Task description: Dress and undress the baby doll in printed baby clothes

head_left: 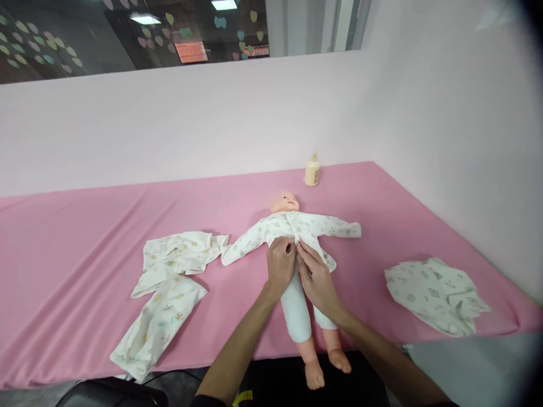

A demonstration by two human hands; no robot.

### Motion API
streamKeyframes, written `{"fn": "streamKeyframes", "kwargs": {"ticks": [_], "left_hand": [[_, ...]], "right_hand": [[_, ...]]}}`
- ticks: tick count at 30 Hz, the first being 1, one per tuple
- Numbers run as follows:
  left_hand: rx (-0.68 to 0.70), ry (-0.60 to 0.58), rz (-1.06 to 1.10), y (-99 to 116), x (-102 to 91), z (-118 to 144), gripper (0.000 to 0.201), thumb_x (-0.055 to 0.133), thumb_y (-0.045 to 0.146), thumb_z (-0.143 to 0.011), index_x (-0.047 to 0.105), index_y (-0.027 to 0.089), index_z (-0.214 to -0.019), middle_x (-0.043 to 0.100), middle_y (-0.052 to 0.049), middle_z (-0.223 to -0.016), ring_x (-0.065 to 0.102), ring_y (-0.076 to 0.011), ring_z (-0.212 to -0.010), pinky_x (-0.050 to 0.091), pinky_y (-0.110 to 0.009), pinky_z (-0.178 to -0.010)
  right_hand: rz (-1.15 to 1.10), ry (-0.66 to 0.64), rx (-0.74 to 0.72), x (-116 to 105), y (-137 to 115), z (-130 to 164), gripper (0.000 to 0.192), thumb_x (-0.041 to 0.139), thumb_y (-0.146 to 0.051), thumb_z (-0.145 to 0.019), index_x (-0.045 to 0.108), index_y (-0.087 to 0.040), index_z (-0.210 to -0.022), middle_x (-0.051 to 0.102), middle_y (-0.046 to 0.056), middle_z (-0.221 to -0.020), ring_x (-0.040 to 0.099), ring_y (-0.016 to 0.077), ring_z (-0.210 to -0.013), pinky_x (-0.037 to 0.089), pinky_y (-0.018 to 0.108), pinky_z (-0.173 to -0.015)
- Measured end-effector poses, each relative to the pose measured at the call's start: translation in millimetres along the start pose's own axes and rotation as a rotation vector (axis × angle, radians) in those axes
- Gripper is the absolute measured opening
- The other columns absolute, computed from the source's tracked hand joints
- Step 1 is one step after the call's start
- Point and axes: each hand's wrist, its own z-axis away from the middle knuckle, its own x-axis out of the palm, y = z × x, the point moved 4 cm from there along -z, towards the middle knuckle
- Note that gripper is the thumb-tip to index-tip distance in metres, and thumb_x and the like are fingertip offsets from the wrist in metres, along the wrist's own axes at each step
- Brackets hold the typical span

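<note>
Two hands I guide from afar, left hand (pixel 281 267) and right hand (pixel 316 278), each grip closed to a fingertip pinch, hold the front of a printed white jacket (pixel 307 225) worn by a doll (pixel 296 311) lying on the pink-draped desk (pixel 360 271).

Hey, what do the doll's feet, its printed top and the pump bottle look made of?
Doll's feet: probably vinyl or soft plastic, smooth with molded toes. Printed top: matte, cotton-like fabric, judging by its soft folds. Pump bottle: likely plastic, smooth and pale yellow, though glass can't be ruled out.
</note>
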Motion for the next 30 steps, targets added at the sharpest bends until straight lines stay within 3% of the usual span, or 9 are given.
{"fn": "streamKeyframes", "kwargs": {"ticks": [5, 10, 13, 18, 25, 30], "left_hand": [[-0.076, -0.051, 0.131, -0.9, -2.3, -1.0, 0.018, 0.052, 0.024, -0.090, 0.068, 0.019, -0.084, 0.071, -0.002, -0.089, 0.063, -0.0162, -0.082, 0.047, -0.029, -0.076], [-0.150, -0.176, 0.274, -8.4, -6.3, -3.9, 0.017, 0.056, 0.027, -0.087, 0.070, 0.018, -0.091, 0.070, -0.002, -0.086, 0.062, -0.0153, -0.078, 0.049, -0.028, -0.074], [-0.198, -0.250, 0.358, -14.2, -8.9, -8.1, 0.020, 0.057, 0.025, -0.085, 0.071, 0.018, -0.097, 0.072, -0.004, -0.094, 0.065, -0.0163, -0.087, 0.051, -0.029, -0.081], [-0.258, -0.298, 0.369, -17.5, -11.4, -12.9, 0.023, 0.056, 0.032, -0.088, 0.072, 0.019, -0.096, 0.073, -0.005, -0.097, 0.066, -0.0185, -0.091, 0.051, -0.030, -0.081], [-0.121, -0.344, 0.217, -6.4, -10.0, -12.1, 0.029, 0.046, 0.038, -0.095, 0.064, 0.018, -0.084, 0.067, -0.002, -0.083, 0.059, -0.0157, -0.076, 0.046, -0.028, -0.070], [0.040, -0.262, -0.005, -1.4, -5.6, -8.0, 0.029, 0.034, 0.027, -0.099, 0.054, 0.019, -0.080, 0.062, -0.003, -0.084, 0.054, -0.0173, -0.081, 0.042, -0.032, -0.075]], "right_hand": [[-0.030, -0.001, 0.036, -1.5, -0.2, -3.4, 0.045, 0.039, -0.022, -0.099, 0.053, -0.025, -0.142, 0.048, 0.006, -0.149, 0.044, 0.0205, -0.138, 0.038, 0.045, -0.117], [-0.040, 0.025, 0.026, -1.0, 0.3, -3.9, 0.045, 0.038, -0.022, -0.098, 0.055, -0.026, -0.140, 0.052, 0.006, -0.146, 0.047, 0.0212, -0.136, 0.040, 0.046, -0.115], [-0.025, 0.027, 0.029, -1.8, -0.7, -4.2, 0.046, 0.038, -0.020, -0.097, 0.057, -0.027, -0.138, 0.054, 0.005, -0.144, 0.048, 0.0208, -0.135, 0.041, 0.045, -0.114], [0.002, 0.021, 0.002, -2.6, -1.4, -3.0, 0.049, 0.038, -0.016, -0.095, 0.056, -0.028, -0.139, 0.052, 0.004, -0.145, 0.047, 0.0210, -0.135, 0.041, 0.046, -0.114], [0.035, 0.009, 0.013, -3.6, 0.7, -2.5, 0.050, 0.037, -0.014, -0.093, 0.059, -0.023, -0.136, 0.056, 0.007, -0.142, 0.048, 0.0219, -0.134, 0.041, 0.047, -0.114], [0.017, 0.008, 0.029, -5.9, -1.6, -5.0, 0.051, 0.037, -0.014, -0.092, 0.057, -0.025, -0.137, 0.058, 0.005, -0.139, 0.050, 0.0205, -0.132, 0.042, 0.046, -0.113]]}}
